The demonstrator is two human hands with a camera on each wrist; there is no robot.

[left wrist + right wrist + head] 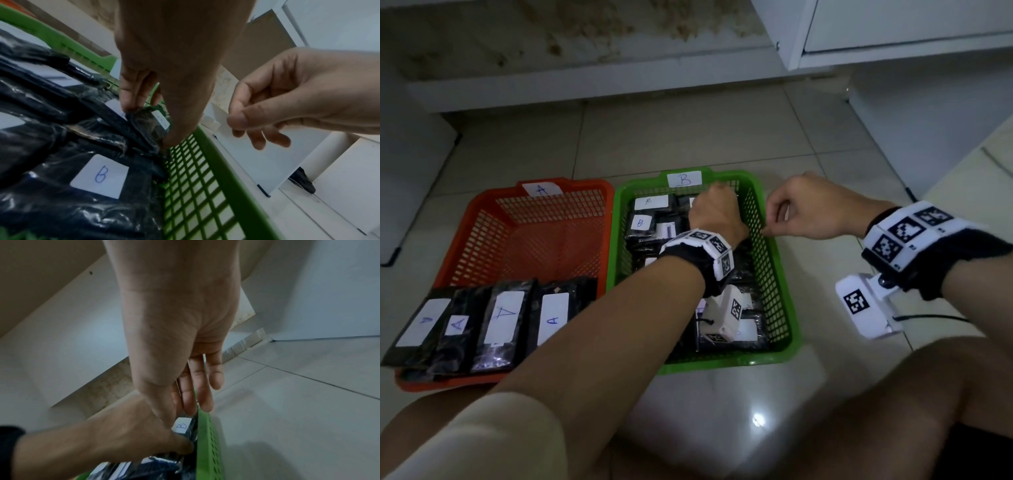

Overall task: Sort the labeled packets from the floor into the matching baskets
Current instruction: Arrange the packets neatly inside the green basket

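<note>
Taking the green basket [774, 274] as the landmark: nearest to the person, at its near-left side, four black packets [500, 322] with white labels lie across the near rim of the orange basket [482, 212], which stands just beside the green one on the tiled floor [688, 137]. Three of the labels show an "A"; the leftmost one I cannot read. The orange basket carries a white tag with "A" on its far rim. Inside the green basket many black packets fill the bottom, several with a white "B" label [100, 176]. The left hand [714, 212] reaches over this basket into its far-right corner, and its fingers [131, 91] and thumb pinch the edge of one black packet [148, 125] which lies on the pile there, close against the mesh wall; its label shows a "B" in the right wrist view. The right hand [811, 210] hangs just outside the right wall of the green basket, near the rim, and holds nothing; its fingers [265, 138] are loosely curled, with the thumb close to the forefinger. On the far rim of the green basket sits a white tag with "B" [684, 179]. Beyond the basket the floor meets a low white ledge [585, 85], and to the far right is a white cabinet [893, 31].
</note>
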